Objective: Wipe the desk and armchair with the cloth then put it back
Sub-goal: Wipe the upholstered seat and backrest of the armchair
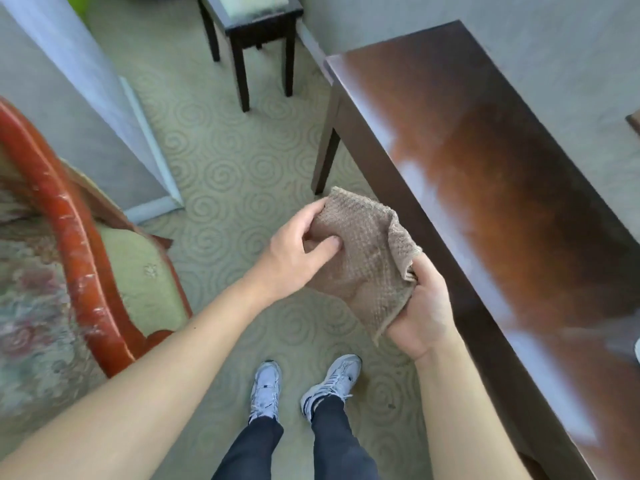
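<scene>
Both hands, left hand (298, 247) and right hand (420, 306), closed on the brown cloth (367, 258) stretched between them.

Both bare forearms are stretched forward. The left hand (294, 251) is curled, fingers pinched on the cloth (367, 258); the right hand (424, 306) is clenched around its lower corner, thumb uppermost.

hands (360, 268) gripping cloth (367, 258), beside desk (502, 174)
</scene>
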`<state>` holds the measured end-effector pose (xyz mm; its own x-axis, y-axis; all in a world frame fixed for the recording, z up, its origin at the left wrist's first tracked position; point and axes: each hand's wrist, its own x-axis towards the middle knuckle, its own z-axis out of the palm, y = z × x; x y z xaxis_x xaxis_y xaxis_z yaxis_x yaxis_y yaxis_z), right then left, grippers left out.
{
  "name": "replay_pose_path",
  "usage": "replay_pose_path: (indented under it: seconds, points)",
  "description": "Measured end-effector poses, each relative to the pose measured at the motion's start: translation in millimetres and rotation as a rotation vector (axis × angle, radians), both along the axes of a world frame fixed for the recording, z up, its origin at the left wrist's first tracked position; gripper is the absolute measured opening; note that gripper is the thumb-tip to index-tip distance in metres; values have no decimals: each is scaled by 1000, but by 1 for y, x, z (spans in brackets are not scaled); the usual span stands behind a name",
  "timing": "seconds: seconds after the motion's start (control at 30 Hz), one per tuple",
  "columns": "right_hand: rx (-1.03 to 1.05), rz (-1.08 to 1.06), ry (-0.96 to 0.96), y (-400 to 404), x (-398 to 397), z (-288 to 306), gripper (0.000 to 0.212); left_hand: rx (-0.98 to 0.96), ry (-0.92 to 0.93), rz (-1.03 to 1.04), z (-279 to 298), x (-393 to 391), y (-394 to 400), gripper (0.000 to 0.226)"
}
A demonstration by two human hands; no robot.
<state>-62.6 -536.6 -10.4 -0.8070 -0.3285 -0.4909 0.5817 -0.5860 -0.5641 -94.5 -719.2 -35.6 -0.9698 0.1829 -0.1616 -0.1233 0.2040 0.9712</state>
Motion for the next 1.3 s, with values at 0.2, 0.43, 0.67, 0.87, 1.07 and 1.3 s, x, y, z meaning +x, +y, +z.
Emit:
replay_pose_path:
  seconds: [0.2, 0.43, 0.67, 0.87, 1.07, 1.3]
  points:
    - [-37, 172, 12, -63, 14, 38, 69, 2, 43, 202, 75, 69, -86, 28]
    - [10, 641, 197, -119, 47, 56, 82, -134, 122, 528, 124, 157, -126, 31]
    - [-11, 753, 202, -186, 86, 70, 53, -246, 170, 898, 136, 241, -159, 49]
    - [30, 852, 273, -253, 142, 91, 51, -416, 126, 1089, 126, 315, -218, 39]
    - [92, 844, 138, -333, 202, 73, 51, -350, -28, 1045, 82, 371, -295, 71]
    - [119, 666, -31, -436, 262, 10, 46, -368, -118, 812, 23, 410, -417, 42]
